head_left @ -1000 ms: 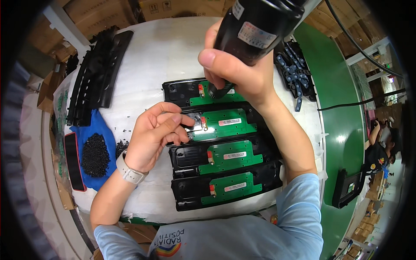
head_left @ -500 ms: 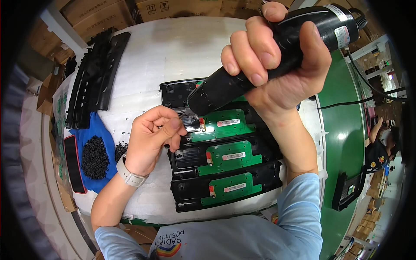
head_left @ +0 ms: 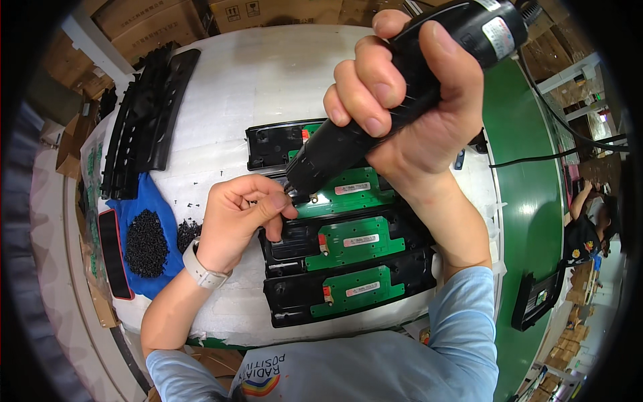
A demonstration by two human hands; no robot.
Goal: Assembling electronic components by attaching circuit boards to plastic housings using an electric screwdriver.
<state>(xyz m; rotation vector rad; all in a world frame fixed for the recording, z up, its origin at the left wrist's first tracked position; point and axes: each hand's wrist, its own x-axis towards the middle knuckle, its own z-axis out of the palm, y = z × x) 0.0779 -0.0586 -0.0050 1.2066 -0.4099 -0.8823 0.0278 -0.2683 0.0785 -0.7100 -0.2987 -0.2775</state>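
Note:
My right hand (head_left: 418, 134) is wrapped round a black electric screwdriver (head_left: 325, 154), which slants down to the left. At its lower end, my left hand (head_left: 238, 214) is closed, thumb and fingertips pinched beside the tip. Whatever those fingertips hold is too small or hidden to make out. Both are over the second of several black plastic panels (head_left: 295, 251) laid in a column. Each panel carries a green circuit board (head_left: 365, 258) with a white label and a red part at its left end. The screwdriver and right hand cover part of the farther panels.
Left of my hand, small black screws (head_left: 146, 244) are heaped on a blue cloth (head_left: 167, 211), with more scattered nearby. A red-edged phone (head_left: 115, 254) lies beside it. Long black plastic parts (head_left: 151, 114) are stacked far left. A cable (head_left: 536, 159) crosses the green surface (head_left: 526, 221) at right.
My right hand has moved left with the screwdriver, and its tip has come lower, close to my left fingertips. The left hand has barely shifted.

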